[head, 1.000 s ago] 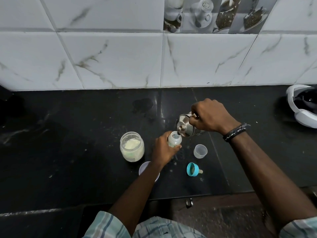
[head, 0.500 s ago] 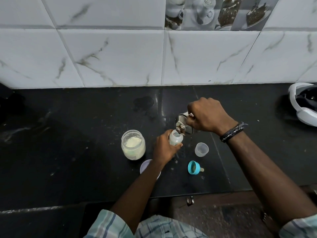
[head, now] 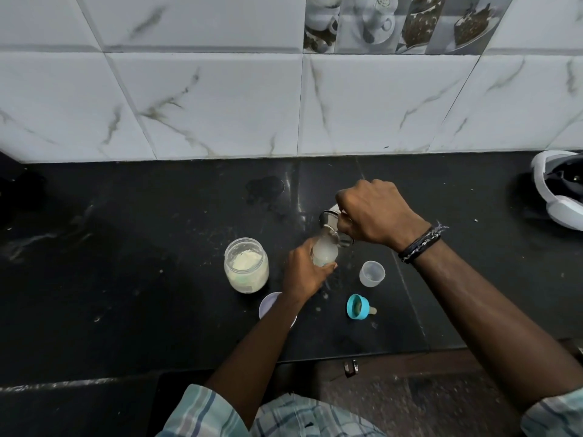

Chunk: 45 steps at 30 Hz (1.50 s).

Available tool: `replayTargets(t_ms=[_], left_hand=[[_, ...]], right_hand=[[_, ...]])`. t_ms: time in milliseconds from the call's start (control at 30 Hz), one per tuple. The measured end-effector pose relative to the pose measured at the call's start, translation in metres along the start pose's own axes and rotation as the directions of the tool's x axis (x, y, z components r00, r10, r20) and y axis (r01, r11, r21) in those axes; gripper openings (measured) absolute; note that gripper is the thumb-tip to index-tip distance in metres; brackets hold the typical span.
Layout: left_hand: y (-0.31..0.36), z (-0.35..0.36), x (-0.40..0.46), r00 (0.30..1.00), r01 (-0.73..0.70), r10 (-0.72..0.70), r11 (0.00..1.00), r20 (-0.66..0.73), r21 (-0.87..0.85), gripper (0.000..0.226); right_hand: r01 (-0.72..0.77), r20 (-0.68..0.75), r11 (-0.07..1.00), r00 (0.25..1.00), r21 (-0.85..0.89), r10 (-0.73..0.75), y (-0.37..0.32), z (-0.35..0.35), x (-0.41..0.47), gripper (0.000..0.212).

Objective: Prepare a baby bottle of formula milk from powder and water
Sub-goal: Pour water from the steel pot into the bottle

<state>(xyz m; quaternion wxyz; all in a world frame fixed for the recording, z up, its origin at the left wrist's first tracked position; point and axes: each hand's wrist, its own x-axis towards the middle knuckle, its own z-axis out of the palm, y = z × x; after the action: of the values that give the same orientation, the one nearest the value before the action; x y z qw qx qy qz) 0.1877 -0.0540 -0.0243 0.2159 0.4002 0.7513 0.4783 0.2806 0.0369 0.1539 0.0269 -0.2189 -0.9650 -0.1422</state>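
Observation:
My left hand (head: 304, 272) grips the small clear baby bottle (head: 325, 253), which stands upright on the black counter (head: 126, 279) with cloudy liquid inside. My right hand (head: 372, 212) holds a steel tumbler (head: 330, 227) tipped steeply over the bottle's mouth, its rim touching the bottle top. An open jar of pale formula powder (head: 246, 264) stands just left of my left hand. The blue bottle collar with its teat (head: 359, 306) lies on its side to the right of the bottle. A clear bottle cap (head: 372, 273) stands beside it.
A white lid (head: 268, 305) lies partly under my left forearm. White headphones (head: 561, 190) sit at the counter's far right edge. A tiled wall (head: 220, 99) rises behind the counter. Powder specks dot the counter around the bottle.
My right hand has tipped the steel tumbler further over the bottle, and the bottle now holds more cloudy liquid. My left hand keeps its hold on the bottle.

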Motion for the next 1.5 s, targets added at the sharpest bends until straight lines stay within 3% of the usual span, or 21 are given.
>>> replayTargets(t_ms=[867,1500], left_hand=[[-0.001,0.001,0.001,1.000,0.015,-0.015,1.000,0.003,0.007,0.057],[-0.004,0.003,0.002,1.000,0.014,-0.014,1.000,0.010,-0.006,0.059]], right_hand=[[0.079,-0.042,0.995,0.996,-0.059,-0.081,-0.010,-0.004,0.001,0.030],[0.130,-0.041,0.990,0.990,-0.060,-0.132,-0.015,-0.003,0.000,0.020]])
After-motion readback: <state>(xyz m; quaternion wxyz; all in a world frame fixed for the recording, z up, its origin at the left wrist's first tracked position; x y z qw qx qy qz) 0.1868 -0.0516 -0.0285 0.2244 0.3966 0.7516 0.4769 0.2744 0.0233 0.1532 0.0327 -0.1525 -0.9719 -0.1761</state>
